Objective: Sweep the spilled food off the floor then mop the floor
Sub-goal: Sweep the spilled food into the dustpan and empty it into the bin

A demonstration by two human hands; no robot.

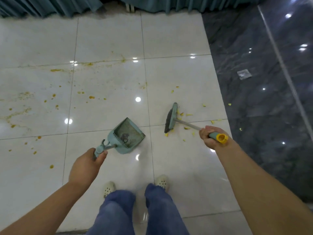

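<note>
The spilled food shows in two kinds on the white tiled floor [110, 39]: small yellow food pieces [188, 114] scattered around the broom head, from about 12 to 4 o'clock of it, and orange-yellow sauce stains [91, 97] spattered and smeared across the tiles toward 9 and 10 o'clock of the person's feet. The right hand [209, 137] is closed around the green, yellow-capped grip of the broom [171, 118], whose dark bristles rest on the floor. The left hand [88, 164] is wrapped around the handle of the teal dustpan [127, 133], which is tilted with its mouth pointing toward the broom, at 9 o'clock of it and apart from it; some dark debris lies inside. At 3 o'clock the white tiles end against a dark marbled floor strip [254, 99], where a few yellow bits lie. Teal curtains [50, 5] close the far edge at 12 o'clock. The tiles between dustpan and broom lie open.
</note>
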